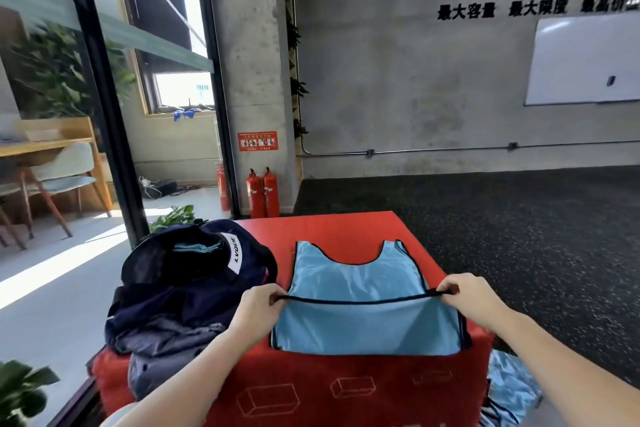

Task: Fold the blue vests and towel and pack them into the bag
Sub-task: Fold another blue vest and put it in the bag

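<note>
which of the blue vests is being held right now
The blue vest spread on the red box: both hands pinch its hem corners. Another lies in the bag, more beside the box.

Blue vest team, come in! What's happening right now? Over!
Left hand and right hand pinch hem corners. Blue vest half folded on red block. Bag open. Nothing blocking.

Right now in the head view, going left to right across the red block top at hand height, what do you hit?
navy bag → left hand, pinching the hem → blue vest lying on the red block → right hand, pinching the hem's other end → more blue cloth hanging low off the block's right side.
</note>
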Tool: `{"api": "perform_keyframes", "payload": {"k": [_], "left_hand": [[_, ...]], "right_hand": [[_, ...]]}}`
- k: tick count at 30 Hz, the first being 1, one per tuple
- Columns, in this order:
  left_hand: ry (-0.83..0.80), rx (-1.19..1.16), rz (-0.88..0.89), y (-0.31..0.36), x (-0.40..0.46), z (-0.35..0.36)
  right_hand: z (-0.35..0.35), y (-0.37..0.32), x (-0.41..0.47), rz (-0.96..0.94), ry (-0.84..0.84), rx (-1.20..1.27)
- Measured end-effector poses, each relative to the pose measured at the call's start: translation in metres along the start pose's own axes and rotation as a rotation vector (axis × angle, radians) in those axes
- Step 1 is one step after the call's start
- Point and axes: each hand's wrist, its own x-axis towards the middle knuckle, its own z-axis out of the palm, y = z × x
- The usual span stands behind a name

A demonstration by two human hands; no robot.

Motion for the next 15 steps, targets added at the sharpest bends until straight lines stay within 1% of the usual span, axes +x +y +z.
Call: {"api": "perform_keyframes", "payload": {"k": [7, 12, 15], "left_hand": [[0.032, -0.057, -0.021, 0.012, 0.041, 0.001], [0.021, -0.078, -0.034, 0.007, 0.102, 0.018], [-0.022, -0.052, -0.065, -0.009, 0.145, 0.042]], "right_hand": [[-0.013, -0.003, 0.032, 0.029, 0.035, 0.108], [-0.004, 0.005, 0.092, 0.045, 0.046, 0.109], [0.016, 0.014, 0.135, 0.085, 0.019, 0.117]]}}
